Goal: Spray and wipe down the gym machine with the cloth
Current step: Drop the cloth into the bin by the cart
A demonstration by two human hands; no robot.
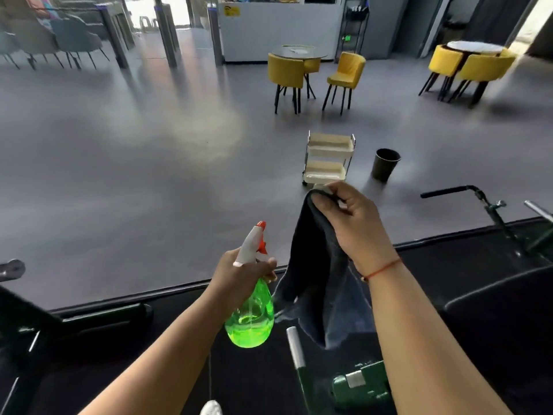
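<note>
the left hand [242,274] grips the spray bottle [250,322]. the right hand [356,223] pinches the cloth [317,283], which hangs straight down. the gym machine [362,384] sits just below the cloth, nearer the right hand.

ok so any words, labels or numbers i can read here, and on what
No text here can be read.
Yellow sign on the white counter: print too blurred.
Small green lit sign right of the counter: too small.
Spray bottle and cloth: no label shows.
</note>
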